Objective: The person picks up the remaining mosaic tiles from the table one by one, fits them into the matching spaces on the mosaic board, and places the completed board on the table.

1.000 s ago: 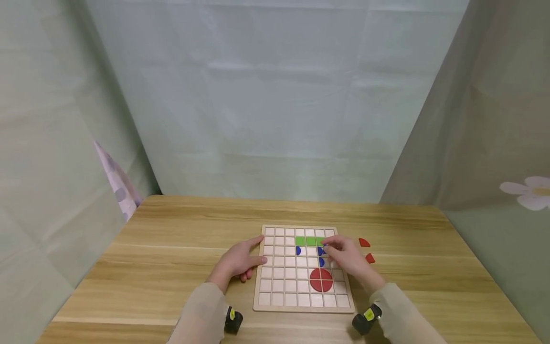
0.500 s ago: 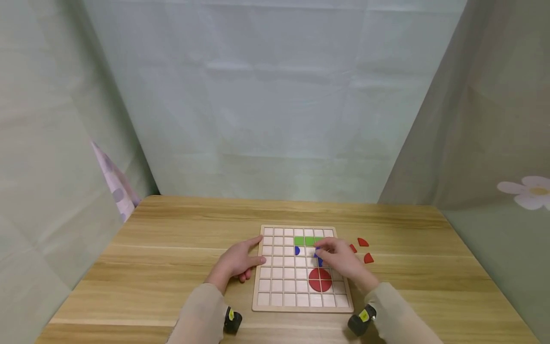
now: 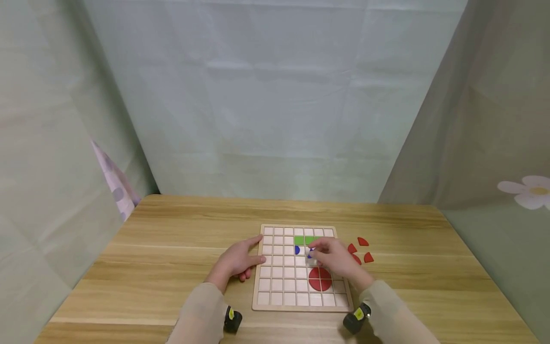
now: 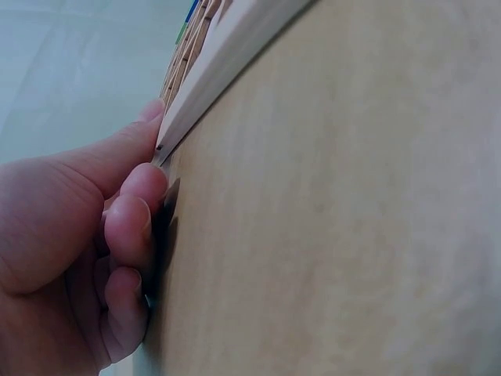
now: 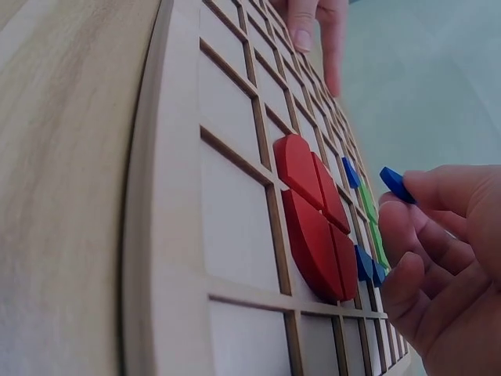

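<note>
A wooden grid board (image 3: pixel 277 273) lies on the table. My right hand (image 3: pixel 333 258) is over it, thumb and index finger pinching a blue rounded piece (image 5: pixel 397 185) above the cells. One blue half-disc (image 3: pixel 297 250) sits in a cell left of this hand; other blue pieces (image 5: pixel 364 264) show below the fingers in the right wrist view. Green squares (image 3: pixel 303 240) form a row behind, and red quarter pieces (image 3: pixel 320 279) make a circle nearer me. My left hand (image 3: pixel 236 260) rests at the board's left edge, index finger and thumb spread against the rim, remaining fingers curled beneath.
Several loose red quarter pieces (image 3: pixel 363 241) lie on the wooden table (image 3: pixel 193 215) right of the board, near my right wrist. A pale cloth curtain (image 3: pixel 275 105) stands behind the table, with more cloth at both sides.
My right hand has moved left and slightly toward me over the board, with a blue piece in its pinch. More loose red pieces show to its right. The left hand stays in place.
</note>
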`<state>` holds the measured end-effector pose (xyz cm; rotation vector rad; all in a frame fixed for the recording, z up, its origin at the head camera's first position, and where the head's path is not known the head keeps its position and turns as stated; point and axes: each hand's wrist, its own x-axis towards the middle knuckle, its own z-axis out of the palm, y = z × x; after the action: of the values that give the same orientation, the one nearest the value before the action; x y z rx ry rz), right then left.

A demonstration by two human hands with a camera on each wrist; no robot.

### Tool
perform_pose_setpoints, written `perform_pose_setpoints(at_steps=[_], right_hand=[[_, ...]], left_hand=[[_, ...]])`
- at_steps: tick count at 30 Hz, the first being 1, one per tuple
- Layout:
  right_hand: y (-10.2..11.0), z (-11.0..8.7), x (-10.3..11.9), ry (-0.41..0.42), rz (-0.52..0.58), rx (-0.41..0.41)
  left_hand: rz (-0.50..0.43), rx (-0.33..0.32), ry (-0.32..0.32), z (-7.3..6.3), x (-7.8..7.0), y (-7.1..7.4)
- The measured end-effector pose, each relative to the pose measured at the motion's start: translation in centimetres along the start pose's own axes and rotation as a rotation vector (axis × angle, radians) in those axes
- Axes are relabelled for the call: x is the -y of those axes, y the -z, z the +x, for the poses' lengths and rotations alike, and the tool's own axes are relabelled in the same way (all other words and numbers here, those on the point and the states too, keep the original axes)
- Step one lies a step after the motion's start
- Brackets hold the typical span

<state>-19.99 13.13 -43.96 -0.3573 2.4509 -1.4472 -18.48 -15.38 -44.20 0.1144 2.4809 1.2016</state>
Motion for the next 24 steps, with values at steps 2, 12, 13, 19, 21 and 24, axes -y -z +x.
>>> perform_pose_setpoints(at_steps=[2, 12, 13, 19, 21, 24], right_hand=[[-0.1, 0.1, 0.1, 0.000, -0.006, -0.002], [-0.7, 0.4, 0.1, 0.014, -0.095, -0.028], [-0.8, 0.4, 0.1, 0.015, -0.099, -0.028], [-1.1, 0.4, 0.4, 0.014, -0.123, -0.022], [-1.2, 0.5, 0.4, 0.021, -0.141, -0.020], [-1.3, 0.5, 0.3, 0.030, -0.179, -0.024]], left_hand=[[0.000, 0.001, 0.000, 0.0, 0.0, 0.0], [-0.006, 0.002, 0.001, 0.0, 0.1, 0.0], [-0.007, 0.002, 0.001, 0.1, 0.1, 0.0], [-0.004, 0.004, 0.000, 0.1, 0.2, 0.0], [-0.004, 0.006, -0.003, 0.1, 0.2, 0.0], [-0.005, 0.007, -0.006, 0.1, 0.1, 0.0]])
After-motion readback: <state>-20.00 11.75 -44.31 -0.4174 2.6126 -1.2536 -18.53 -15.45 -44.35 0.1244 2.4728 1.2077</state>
